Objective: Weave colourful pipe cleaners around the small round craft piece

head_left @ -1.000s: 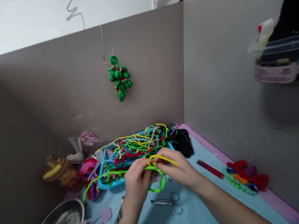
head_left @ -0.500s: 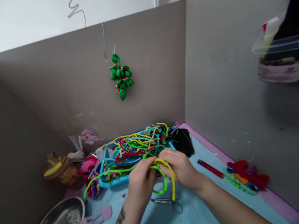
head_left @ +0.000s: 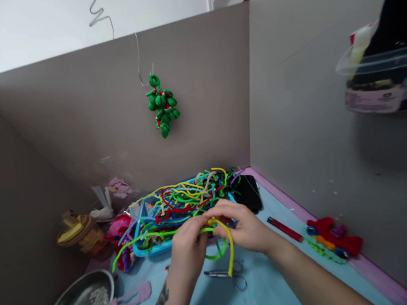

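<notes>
- Yellow pipe cleaner (head_left: 231, 249) is bending over at the pinch, its free end hanging below the right hand (head_left: 244, 226).
- Left hand (head_left: 189, 245) is gripping a green pipe cleaner (head_left: 154, 234), thumb and fingers closed; exact contact is hiding behind the knuckles.
- Right thumb and forefinger are nearly meeting on the yellow bend, other fingers curling.
- Green is looping under the grip, its long tail running left over the blue tray (head_left: 152, 252).
- Scissors (head_left: 217, 273) are lying just below the grip, partly behind the yellow end.
- Step: apparently winding yellow onto green.
- Next move: probably calling for a steady left pinch, right fingers catching the hanging end and pulling snug.
</notes>
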`<state>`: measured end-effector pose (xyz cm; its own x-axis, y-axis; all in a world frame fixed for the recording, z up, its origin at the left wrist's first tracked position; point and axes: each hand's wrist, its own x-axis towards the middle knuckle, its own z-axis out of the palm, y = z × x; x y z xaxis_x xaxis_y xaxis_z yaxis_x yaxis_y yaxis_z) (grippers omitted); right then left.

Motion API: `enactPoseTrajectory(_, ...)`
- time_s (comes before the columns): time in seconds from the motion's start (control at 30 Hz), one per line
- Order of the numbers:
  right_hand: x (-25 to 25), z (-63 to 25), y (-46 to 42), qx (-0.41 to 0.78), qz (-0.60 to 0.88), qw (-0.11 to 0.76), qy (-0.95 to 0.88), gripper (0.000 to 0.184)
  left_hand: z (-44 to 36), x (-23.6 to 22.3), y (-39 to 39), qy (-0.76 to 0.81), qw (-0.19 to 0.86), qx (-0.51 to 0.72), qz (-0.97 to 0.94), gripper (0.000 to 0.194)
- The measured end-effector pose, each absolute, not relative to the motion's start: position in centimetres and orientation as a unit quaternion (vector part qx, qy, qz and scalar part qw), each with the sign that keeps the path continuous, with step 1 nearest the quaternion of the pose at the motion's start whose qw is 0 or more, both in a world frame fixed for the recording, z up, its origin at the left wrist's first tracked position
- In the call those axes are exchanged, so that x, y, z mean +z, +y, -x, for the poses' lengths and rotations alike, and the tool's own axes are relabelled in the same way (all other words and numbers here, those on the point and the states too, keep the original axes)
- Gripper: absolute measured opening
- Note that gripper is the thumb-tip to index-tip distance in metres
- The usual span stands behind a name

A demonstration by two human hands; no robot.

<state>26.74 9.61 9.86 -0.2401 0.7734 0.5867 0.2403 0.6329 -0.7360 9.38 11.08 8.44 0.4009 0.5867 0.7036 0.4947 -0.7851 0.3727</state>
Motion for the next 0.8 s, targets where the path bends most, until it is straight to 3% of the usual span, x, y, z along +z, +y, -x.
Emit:
enactPoseTrajectory(0.1,9.3,-26.4,9.7,0.265,0.335,0.55,-0.717,0.007,-9.7,8.4,10.9,0.314,0.06,0.438,-0.84,0.026)
enactPoseTrajectory(0.27,8.8,-26.9,10.1,0.231,0.386,0.6,-0.662,0.01,-8.7,8.4,11.3,0.314,0.01,0.457,-0.832,0.021)
enactPoseTrajectory(0.6,9.5,-26.7,9.8,0.224,0.391,0.537,-0.714,0.017,-7.1,8.6,11.8,0.31,-0.094,0.482,-0.814,0.027)
enactPoseTrajectory(0.7,9.4,-27.4,10.1,0.28,0.394,0.505,-0.715,0.014,-7.0,8.5,11.9,0.31,-0.107,0.48,-0.814,0.028)
enactPoseTrajectory(0.8,9.8,-28.8,10.1,0.403,0.311,0.519,-0.687,0.086,-6.9,8.5,12.1,0.302,-0.123,0.483,-0.813,0.032)
